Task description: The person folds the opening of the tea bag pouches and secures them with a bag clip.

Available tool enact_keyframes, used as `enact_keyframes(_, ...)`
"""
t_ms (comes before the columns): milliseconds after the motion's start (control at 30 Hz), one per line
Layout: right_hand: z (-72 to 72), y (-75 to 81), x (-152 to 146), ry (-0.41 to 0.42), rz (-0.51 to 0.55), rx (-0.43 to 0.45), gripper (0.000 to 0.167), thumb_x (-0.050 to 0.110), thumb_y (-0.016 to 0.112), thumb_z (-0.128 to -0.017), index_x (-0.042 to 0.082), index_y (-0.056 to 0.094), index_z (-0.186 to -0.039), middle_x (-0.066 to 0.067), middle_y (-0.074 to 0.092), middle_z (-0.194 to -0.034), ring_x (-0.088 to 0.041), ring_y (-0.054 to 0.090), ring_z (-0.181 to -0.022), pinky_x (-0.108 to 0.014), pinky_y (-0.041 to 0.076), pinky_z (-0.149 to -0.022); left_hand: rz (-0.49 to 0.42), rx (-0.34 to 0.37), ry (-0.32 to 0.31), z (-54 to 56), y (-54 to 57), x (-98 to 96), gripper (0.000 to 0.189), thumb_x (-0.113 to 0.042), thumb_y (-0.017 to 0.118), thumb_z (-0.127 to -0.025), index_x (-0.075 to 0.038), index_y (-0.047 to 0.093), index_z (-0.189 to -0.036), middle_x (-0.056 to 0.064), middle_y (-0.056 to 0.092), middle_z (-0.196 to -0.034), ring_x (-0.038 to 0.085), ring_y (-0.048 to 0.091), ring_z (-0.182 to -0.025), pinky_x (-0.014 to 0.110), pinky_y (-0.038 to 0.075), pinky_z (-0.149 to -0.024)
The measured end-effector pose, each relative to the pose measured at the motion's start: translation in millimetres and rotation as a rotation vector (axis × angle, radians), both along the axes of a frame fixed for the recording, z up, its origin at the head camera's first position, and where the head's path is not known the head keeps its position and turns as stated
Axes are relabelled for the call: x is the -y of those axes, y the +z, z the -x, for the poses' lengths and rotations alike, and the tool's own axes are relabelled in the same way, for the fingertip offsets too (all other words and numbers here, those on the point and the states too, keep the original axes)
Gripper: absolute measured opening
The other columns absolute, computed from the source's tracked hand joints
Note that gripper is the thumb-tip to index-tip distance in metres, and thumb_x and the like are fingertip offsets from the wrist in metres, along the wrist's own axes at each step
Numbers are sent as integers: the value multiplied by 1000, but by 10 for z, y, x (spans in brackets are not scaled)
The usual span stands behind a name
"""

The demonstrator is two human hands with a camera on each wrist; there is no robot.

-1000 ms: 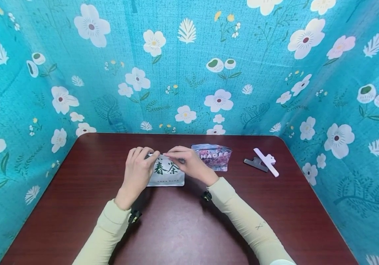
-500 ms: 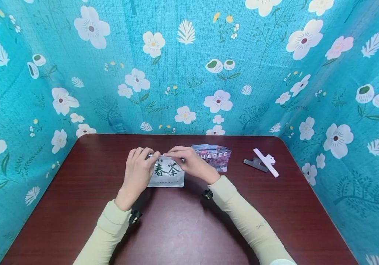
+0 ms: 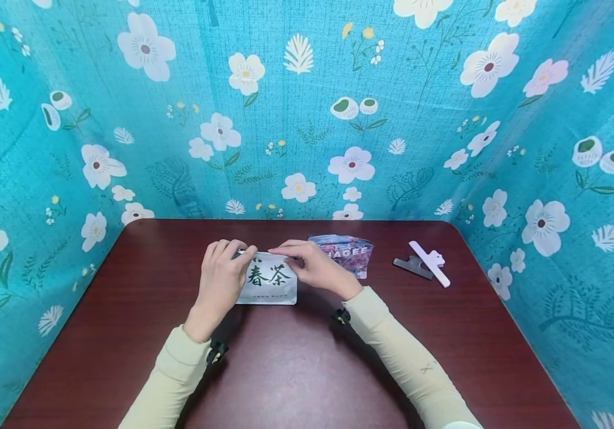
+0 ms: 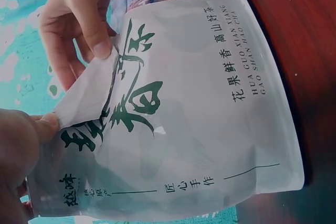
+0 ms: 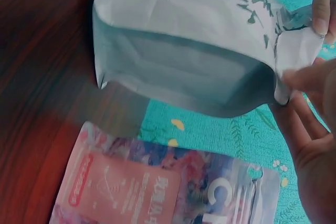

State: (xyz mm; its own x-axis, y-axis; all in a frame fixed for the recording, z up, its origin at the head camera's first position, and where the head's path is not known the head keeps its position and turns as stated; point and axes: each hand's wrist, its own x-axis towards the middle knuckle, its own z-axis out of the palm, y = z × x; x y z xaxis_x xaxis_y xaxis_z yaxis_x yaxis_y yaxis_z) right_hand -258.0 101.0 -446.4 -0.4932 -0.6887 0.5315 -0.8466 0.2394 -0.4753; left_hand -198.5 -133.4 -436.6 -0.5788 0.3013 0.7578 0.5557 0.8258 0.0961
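Our left hand [image 3: 218,274] and right hand [image 3: 315,265] pinch the folded top [image 4: 86,95] of a white tea pouch [image 3: 272,291] over the desk [image 3: 285,369], beside a pink-printed pouch [image 3: 352,256]; should either grip slacken, the folded top could unroll.

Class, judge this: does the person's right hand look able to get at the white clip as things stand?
Probably yes, once the right hand releases the pale pouch it pinches: nothing lies on the white clip, and the patterned pouch between looks low enough to reach over.
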Motion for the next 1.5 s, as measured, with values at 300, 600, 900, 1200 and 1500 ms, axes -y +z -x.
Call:
enact_keyframes(300,12,2,-8,-8,2,-32,42,-15,61,-90,5,72,-124,-7,75,-111,-12,64,-87,-23,50,-72,4,-5,-1,-2,-8,-14,18,-1,74,-88,-11,79,-102,9,67,-93,32,59,-87,48,45,-85)
enact_keyframes(600,4,-35,-79,-1,1,51,42,-13,61,-89,2,70,-128,-9,74,-118,-15,69,-104,-28,55,-88,7,-13,-3,0,0,10,19,0,75,-87,-11,79,-102,9,67,-93,33,59,-87,49,45,-85)
enact_keyframes(900,26,-58,-80,-23,16,1,43,-17,60,-87,6,74,-121,-6,77,-111,-13,69,-90,-26,54,-76,0,-16,-8,-3,-6,-5,22,4,74,-86,-11,79,-102,8,67,-92,31,58,-85,48,44,-83)
enact_keyframes(1200,4,-98,-125,-56,22,41,34,-9,66,-91,2,72,-123,-10,75,-115,-18,71,-104,-29,57,-89,-6,-12,0,13,-23,-5,21,3,72,-88,-11,78,-102,9,66,-92,31,58,-85,49,44,-84)
enact_keyframes(1500,0,-128,-184,-88,42,51,23,-5,67,-93,4,77,-112,-6,77,-99,-12,69,-83,-26,56,-74,-16,-18,-6,17,-23,-17,20,2,73,-87,-11,78,-101,8,66,-91,30,58,-85,48,44,-83)
